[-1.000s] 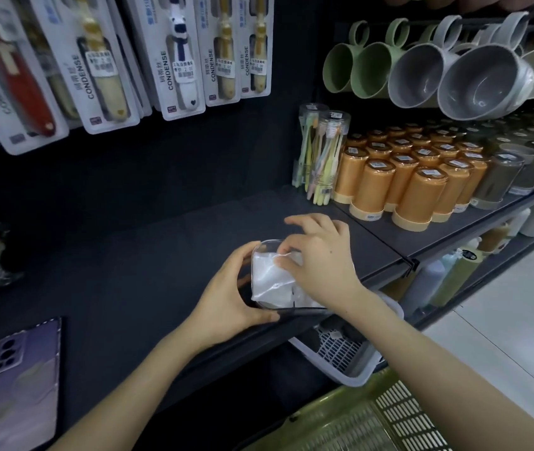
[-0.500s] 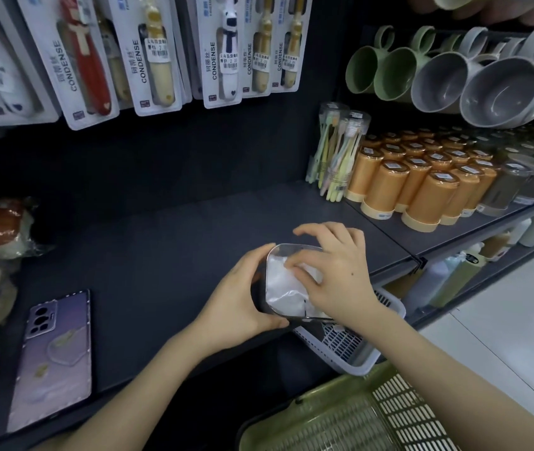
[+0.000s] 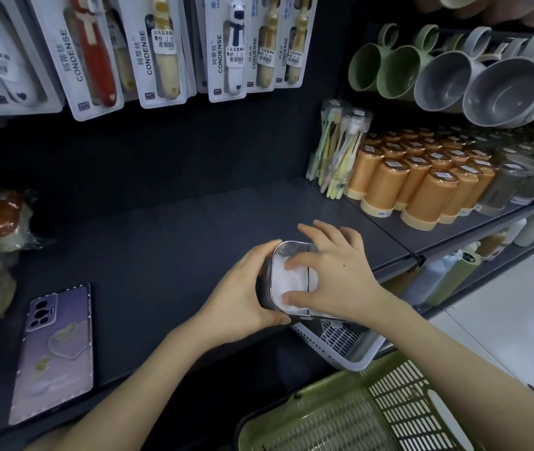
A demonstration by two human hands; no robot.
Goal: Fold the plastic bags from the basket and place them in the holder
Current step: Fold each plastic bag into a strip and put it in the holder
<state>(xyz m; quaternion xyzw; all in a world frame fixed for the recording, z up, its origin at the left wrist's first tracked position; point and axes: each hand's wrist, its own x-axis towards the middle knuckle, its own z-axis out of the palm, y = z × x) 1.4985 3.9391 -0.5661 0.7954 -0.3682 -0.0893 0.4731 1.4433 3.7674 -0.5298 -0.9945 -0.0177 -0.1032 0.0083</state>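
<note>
Two hands on the clear holder [image 3: 291,255] near the shelf [image 3: 168,242] edge: left hand [image 3: 243,294] wrapped around its side, right hand [image 3: 334,271] fingers [image 3: 295,263] pressing white plastic bags [image 3: 291,281] inside. Below the edge, white basket [image 3: 350,349], seemingly bare. Bare shelf leftward up to a phone [image 3: 54,349].

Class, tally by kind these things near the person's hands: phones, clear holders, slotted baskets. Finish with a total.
Purple-cased phone: 1
Clear plastic holder packed with white bags: 1
Slotted plastic baskets: 2 (white basket, olive-green basket)
Total: 4

Both hands [image 3: 291,281] press white bags [image 3: 295,276] into the holder [image 3: 267,284]
</note>
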